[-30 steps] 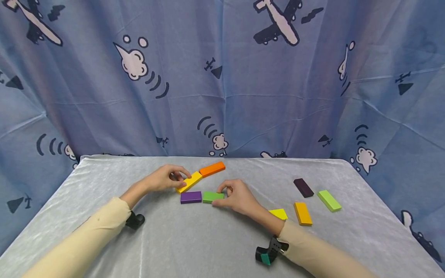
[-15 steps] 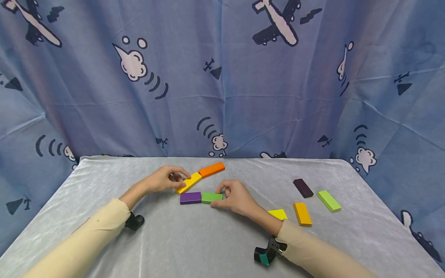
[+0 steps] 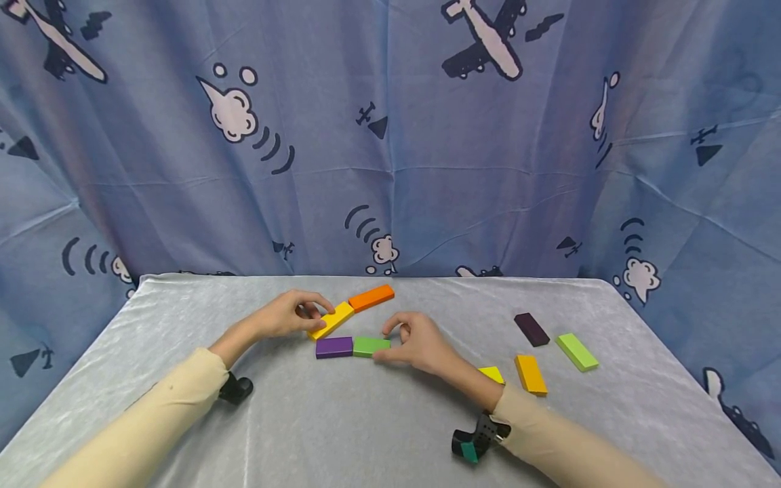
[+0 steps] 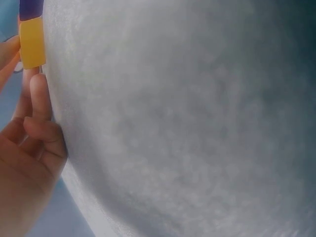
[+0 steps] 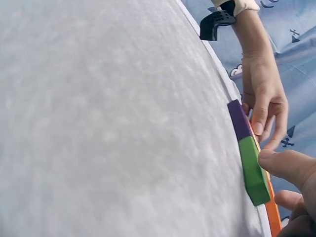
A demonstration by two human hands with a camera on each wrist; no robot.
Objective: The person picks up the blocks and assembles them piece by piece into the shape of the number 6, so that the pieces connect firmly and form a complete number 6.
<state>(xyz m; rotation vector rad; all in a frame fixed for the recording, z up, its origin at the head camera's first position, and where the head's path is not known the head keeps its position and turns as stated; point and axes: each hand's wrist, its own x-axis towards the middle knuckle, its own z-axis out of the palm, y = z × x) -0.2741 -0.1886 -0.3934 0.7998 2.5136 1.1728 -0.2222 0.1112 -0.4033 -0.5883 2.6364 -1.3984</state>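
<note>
My left hand (image 3: 287, 314) pinches a yellow rectangular block (image 3: 338, 317) on the table, thumb and fingers at its sides. An orange block (image 3: 371, 298) meets the yellow one's far end at a slight angle. Nearer lies a purple block (image 3: 333, 348), end to end with a green block (image 3: 367, 347). By the green block's right end is my right hand (image 3: 422, 346), its thumb and index finger spread apart. In the right wrist view, the thumb overlaps the edge of the green block (image 5: 253, 168); whether it touches cannot be told.
On the right lie a dark block (image 3: 532, 329), a light green block (image 3: 577, 352) and an amber block (image 3: 531, 375). A bright yellow block (image 3: 492, 374) is partly hidden by the right forearm. A pale cloth covers the table (image 3: 305, 427); a patterned curtain (image 3: 427, 169) hangs behind.
The right hand has loosened from the green block and shifted slightly right. The green block has moved a little left and now meets the purple one. The left hand stays in place.
</note>
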